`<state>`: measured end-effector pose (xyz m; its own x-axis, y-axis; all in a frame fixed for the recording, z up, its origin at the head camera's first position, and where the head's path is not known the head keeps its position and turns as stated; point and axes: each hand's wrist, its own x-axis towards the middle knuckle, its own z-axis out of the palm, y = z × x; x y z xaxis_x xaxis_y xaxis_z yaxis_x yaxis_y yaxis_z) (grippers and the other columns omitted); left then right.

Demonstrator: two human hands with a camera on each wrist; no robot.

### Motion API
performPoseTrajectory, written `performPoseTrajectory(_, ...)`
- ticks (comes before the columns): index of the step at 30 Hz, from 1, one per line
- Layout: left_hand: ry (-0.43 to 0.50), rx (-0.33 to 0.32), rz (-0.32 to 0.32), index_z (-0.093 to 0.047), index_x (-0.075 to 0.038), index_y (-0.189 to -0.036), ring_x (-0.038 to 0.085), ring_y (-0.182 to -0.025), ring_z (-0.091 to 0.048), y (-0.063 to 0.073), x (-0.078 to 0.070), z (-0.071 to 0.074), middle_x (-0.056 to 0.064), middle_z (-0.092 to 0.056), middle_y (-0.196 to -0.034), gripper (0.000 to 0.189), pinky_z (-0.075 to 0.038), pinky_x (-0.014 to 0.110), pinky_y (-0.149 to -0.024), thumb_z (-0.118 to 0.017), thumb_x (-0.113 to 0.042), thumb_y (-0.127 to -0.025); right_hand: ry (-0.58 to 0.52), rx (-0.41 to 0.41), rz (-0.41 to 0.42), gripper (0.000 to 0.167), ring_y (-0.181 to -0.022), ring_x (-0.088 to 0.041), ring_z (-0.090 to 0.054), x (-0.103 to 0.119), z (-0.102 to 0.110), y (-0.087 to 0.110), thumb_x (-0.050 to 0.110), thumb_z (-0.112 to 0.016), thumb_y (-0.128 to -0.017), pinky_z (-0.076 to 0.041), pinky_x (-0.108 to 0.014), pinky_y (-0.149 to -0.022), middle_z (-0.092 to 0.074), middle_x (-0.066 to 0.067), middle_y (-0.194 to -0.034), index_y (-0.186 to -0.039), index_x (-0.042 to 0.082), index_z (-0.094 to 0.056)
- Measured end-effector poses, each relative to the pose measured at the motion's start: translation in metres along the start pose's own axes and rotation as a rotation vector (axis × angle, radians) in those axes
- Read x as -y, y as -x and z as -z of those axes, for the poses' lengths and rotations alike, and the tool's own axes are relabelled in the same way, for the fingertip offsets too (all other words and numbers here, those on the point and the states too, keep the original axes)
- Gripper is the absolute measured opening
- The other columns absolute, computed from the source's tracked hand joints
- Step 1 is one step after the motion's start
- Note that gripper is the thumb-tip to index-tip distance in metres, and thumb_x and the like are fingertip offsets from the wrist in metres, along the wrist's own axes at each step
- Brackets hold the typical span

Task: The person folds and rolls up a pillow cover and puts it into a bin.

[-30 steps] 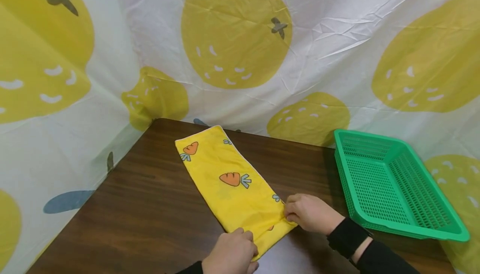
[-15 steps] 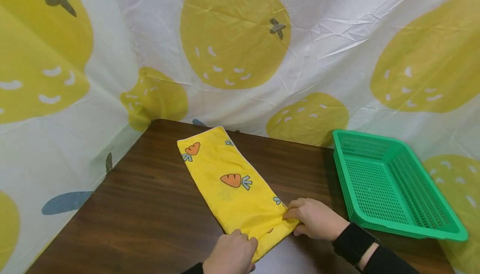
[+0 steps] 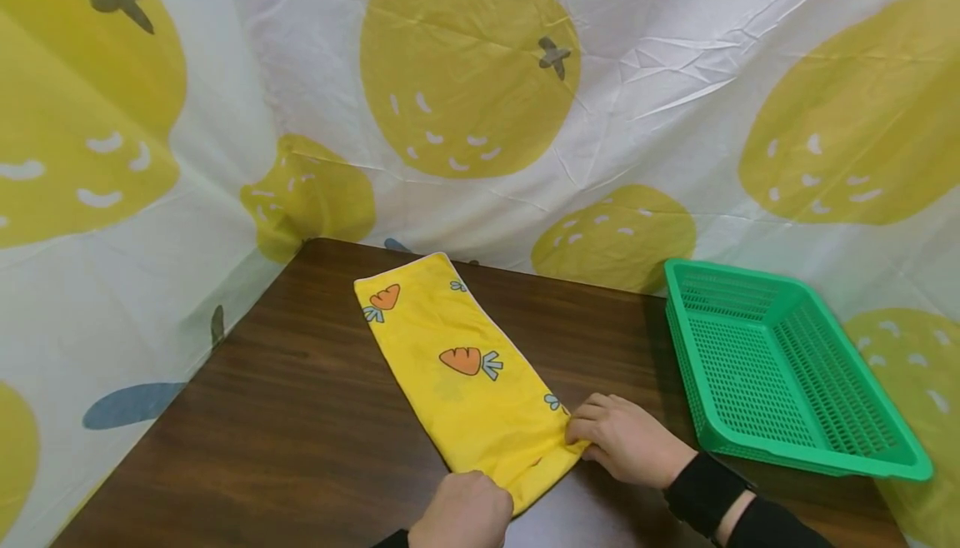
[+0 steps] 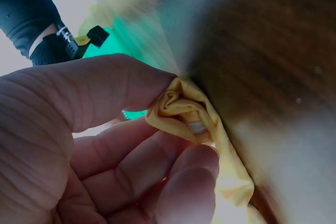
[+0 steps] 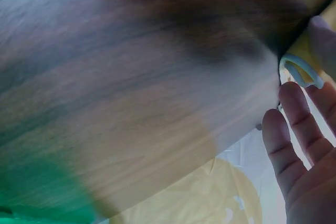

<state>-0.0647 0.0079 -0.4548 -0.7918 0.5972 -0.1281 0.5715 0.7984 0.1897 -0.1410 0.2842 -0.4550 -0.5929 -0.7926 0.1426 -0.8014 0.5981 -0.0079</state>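
A yellow cloth (image 3: pixel 427 340) printed with orange carrots lies flat in a long strip, slanting away to the far left. Its near end is rolled over into a thick edge. At the left end of this roll, my left hand (image 3: pixel 465 510) pinches the fabric. The left wrist view shows the coiled cloth layers (image 4: pixel 184 111) between thumb and fingers. My right hand (image 3: pixel 630 440) grips the roll's right end, its fingertips partly hidden by the hand's back. In the right wrist view, a pale-edged cloth corner (image 5: pixel 302 70) shows between thumb and fingers.
A green plastic basket (image 3: pixel 821 452) with perforated sides stands to the right, close to my right forearm. The dark wooden table (image 3: pixel 300 415) ends at a hanging white sheet (image 3: pixel 637 140) with yellow fruit prints, at the back and left.
The near edge has rolled slightly farther forward, and the fold there looks thicker. My left hand has turned over the roll, so its fingers show less. My right hand has shifted slightly.
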Motion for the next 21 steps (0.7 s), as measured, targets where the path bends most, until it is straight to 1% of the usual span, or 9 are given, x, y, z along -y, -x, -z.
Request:
performPoseTrajectory(4, 0.007, -0.02, -0.013, -0.057, -0.017, -0.058, 0.008, -0.052, -0.042, 0.001, 0.002, 0.0, -0.007, -0.046, -0.056, 0.035, -0.038, 0.026, -0.051, -0.08, -0.014, -0.084, 0.0, 0.01, 0.002, 0.023, -0.105, -0.013, -0.065, -0.001, -0.001, -0.003, 0.015, -0.087, -0.086, -0.058, -0.036, -0.093, -0.075, 0.012, -0.105, -0.105, 0.022, -0.077)
performPoseTrajectory(7, 0.0, -0.024, -0.042, -0.055, -0.018, -0.057, 0.007, -0.052, -0.041, 0.0, 0.005, -0.004, -0.007, -0.045, -0.055, 0.037, -0.037, 0.026, -0.05, -0.08, -0.015, -0.083, -0.003, 0.033, 0.006, 0.021, -0.102, -0.014, -0.064, -0.001, 0.001, -0.008, 0.015, -0.087, -0.086, -0.057, -0.035, -0.091, -0.075, 0.013, -0.103, -0.104, 0.022, -0.078)
performPoseTrajectory(10, -0.013, -0.009, -0.071, -0.057, -0.018, -0.059, 0.007, -0.052, -0.042, -0.006, 0.01, -0.015, -0.008, -0.045, -0.056, 0.038, -0.038, 0.029, -0.048, -0.082, -0.025, -0.087, -0.014, 0.084, 0.003, 0.017, -0.099, -0.014, -0.064, -0.002, 0.005, -0.015, 0.016, -0.086, -0.087, -0.057, -0.034, -0.089, -0.076, 0.013, -0.102, -0.102, 0.021, -0.079)
performPoseTrajectory(12, -0.018, 0.008, -0.077, -0.059, -0.018, -0.061, 0.007, -0.052, -0.043, -0.01, 0.013, -0.021, -0.008, -0.046, -0.057, 0.039, -0.038, 0.029, -0.048, -0.082, -0.032, -0.089, -0.036, 0.132, -0.01, 0.015, -0.097, -0.014, -0.064, -0.003, 0.009, -0.02, 0.015, -0.085, -0.088, -0.057, -0.034, -0.087, -0.077, 0.012, -0.102, -0.101, 0.02, -0.079)
performPoseTrajectory(15, -0.027, 0.01, -0.083, -0.061, -0.019, -0.063, 0.007, -0.052, -0.044, -0.014, 0.017, -0.029, -0.008, -0.047, -0.058, 0.041, -0.039, 0.03, -0.047, -0.083, -0.04, -0.09, -0.105, 0.219, -0.065, 0.014, -0.091, -0.01, -0.063, -0.003, 0.015, -0.029, 0.012, -0.084, -0.089, -0.057, -0.033, -0.084, -0.076, 0.012, -0.098, -0.101, 0.019, -0.08)
performPoseTrajectory(18, -0.013, -0.002, -0.09, -0.06, -0.019, -0.062, 0.007, -0.052, -0.042, -0.015, 0.018, -0.031, -0.009, -0.046, -0.057, 0.042, -0.036, 0.029, -0.045, -0.083, -0.041, -0.09, -0.2, 0.309, -0.156, 0.014, -0.083, -0.006, -0.059, -0.004, 0.018, -0.038, 0.009, -0.083, -0.09, -0.056, -0.031, -0.08, -0.074, 0.012, -0.093, -0.101, 0.018, -0.08)
performPoseTrajectory(21, -0.017, -0.038, -0.092, -0.059, -0.019, -0.061, 0.007, -0.051, -0.041, -0.013, 0.017, -0.03, -0.009, -0.045, -0.057, 0.041, -0.034, 0.029, -0.044, -0.083, -0.036, -0.09, -0.278, 0.378, -0.237, 0.011, -0.076, -0.005, -0.056, -0.005, 0.018, -0.047, 0.01, -0.082, -0.091, -0.054, -0.027, -0.074, -0.071, 0.012, -0.088, -0.099, 0.017, -0.08)
